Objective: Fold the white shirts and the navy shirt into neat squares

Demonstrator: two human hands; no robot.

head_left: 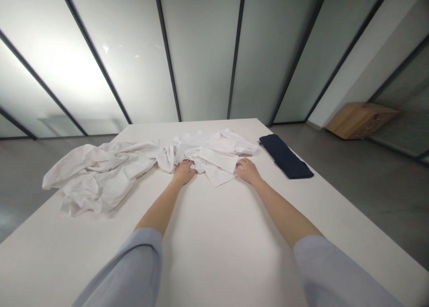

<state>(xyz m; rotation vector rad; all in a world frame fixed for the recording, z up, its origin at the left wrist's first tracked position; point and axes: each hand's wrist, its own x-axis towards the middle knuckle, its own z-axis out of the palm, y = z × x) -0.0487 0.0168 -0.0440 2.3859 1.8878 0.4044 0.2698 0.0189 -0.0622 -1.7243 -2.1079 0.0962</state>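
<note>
Sleeves [129,271] cut off; left hand [183,173], right hand [248,171] on white cloth [214,150], grip unclear.

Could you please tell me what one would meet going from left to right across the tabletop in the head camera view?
Crumpled white cloth → left hand → folded white cloth flap → right hand → folded navy cloth
</note>
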